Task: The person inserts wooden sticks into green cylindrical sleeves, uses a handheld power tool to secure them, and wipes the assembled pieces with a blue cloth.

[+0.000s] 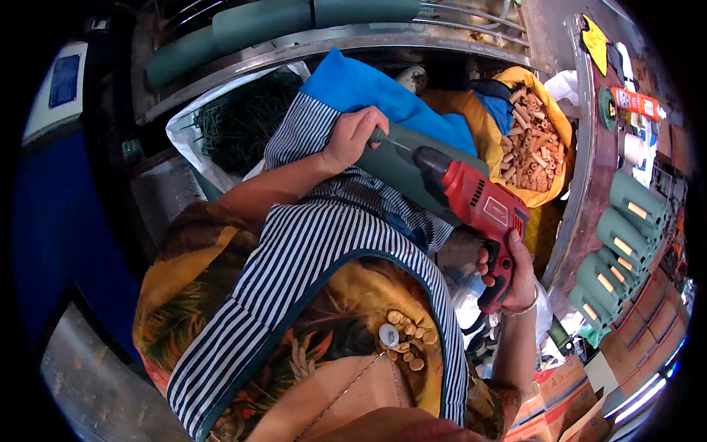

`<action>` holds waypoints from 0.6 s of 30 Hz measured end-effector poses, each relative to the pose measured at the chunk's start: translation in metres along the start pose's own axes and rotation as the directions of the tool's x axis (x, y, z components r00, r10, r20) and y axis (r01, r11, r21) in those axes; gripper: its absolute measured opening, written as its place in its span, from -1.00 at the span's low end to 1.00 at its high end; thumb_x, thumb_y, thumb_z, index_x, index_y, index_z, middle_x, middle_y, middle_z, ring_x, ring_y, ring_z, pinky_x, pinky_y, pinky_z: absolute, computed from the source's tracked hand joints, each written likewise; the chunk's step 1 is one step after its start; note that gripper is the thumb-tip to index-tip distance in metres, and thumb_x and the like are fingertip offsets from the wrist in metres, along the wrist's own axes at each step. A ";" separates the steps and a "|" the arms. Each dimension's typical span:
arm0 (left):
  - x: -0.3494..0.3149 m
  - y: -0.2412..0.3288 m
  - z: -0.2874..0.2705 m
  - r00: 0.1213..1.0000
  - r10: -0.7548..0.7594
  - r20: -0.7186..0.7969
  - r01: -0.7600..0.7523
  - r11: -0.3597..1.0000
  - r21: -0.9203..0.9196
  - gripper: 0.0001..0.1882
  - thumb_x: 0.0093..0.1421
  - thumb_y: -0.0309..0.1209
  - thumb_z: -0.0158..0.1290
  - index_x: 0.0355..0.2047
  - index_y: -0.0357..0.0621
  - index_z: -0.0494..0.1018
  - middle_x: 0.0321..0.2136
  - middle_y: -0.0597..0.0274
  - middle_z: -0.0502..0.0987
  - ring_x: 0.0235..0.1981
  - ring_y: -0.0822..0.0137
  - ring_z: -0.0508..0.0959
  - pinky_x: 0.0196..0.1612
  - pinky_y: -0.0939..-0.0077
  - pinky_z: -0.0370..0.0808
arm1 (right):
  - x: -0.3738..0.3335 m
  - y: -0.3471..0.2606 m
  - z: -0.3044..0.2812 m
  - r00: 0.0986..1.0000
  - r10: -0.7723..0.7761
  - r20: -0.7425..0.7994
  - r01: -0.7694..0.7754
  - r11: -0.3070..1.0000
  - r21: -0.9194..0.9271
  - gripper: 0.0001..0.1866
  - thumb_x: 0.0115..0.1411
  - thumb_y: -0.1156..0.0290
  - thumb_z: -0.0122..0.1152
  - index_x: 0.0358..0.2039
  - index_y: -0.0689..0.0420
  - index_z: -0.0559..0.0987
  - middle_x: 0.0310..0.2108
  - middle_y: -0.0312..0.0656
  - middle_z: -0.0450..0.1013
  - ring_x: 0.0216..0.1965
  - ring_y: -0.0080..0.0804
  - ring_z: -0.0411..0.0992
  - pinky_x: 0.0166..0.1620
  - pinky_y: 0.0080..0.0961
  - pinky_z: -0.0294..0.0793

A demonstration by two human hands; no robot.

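Observation:
My right hand is wrapped around the handle of a red and black power drill, whose nose points up and left. A thin metal bit runs from its chuck toward my left hand. The fingers of that hand are closed on a small dark green piece at the bit's tip; whether the bit enters it I cannot tell. Beneath the drill, a wide dark green tube lies slantwise across my lap, over a striped apron and blue cloth.
Thin dark green strips fill a white sack at left. A yellow sack at right holds many short tan tubes. Green cylinders with tan inserts line the right bench. Larger green rolls rest on the far metal rack.

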State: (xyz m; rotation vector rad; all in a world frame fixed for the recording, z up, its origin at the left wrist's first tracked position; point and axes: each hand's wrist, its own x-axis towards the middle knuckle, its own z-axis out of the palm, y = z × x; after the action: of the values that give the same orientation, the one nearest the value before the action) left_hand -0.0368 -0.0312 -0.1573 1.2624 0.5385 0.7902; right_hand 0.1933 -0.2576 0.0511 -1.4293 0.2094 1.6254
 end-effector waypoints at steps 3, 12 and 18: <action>0.000 -0.001 0.001 1.000 0.003 0.002 -0.003 1.000 0.010 -0.62 0.42 -0.37 -0.30 -0.48 -0.28 0.38 -0.60 0.26 0.40 -0.60 0.50 0.38 -0.44 0.60 0.34 | 0.001 -0.003 0.002 1.000 0.017 -0.006 -0.018 1.000 -0.007 -0.51 0.34 0.01 -0.04 -0.01 0.23 0.38 -0.46 -0.06 0.49 -0.56 -0.35 0.46 -0.66 -0.63 0.39; 0.001 0.000 0.003 1.000 -0.014 -0.024 0.014 1.000 0.008 -0.64 0.42 -0.39 -0.30 -0.46 -0.27 0.39 -0.60 0.26 0.40 -0.60 0.50 0.37 -0.45 0.59 0.34 | 0.008 -0.016 0.013 0.998 0.066 -0.024 -0.067 0.996 -0.053 -0.51 0.34 0.01 -0.05 -0.05 0.24 0.41 -0.47 -0.07 0.49 -0.57 -0.38 0.46 -0.67 -0.63 0.39; 0.002 -0.002 0.002 0.999 -0.029 -0.036 0.029 1.000 0.000 -0.65 0.42 -0.39 -0.30 -0.45 -0.28 0.39 -0.59 0.25 0.40 -0.59 0.50 0.39 -0.43 0.59 0.35 | 0.018 -0.020 0.026 0.998 0.046 0.031 -0.044 0.996 -0.079 -0.51 0.34 0.03 -0.04 -0.03 0.25 0.40 -0.45 -0.06 0.50 -0.54 -0.39 0.47 -0.63 -0.62 0.42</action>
State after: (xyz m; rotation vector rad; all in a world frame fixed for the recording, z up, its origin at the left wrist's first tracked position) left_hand -0.0337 -0.0307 -0.1586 1.2407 0.5852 0.7900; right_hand 0.1914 -0.2202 0.0522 -1.4646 0.1618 1.7092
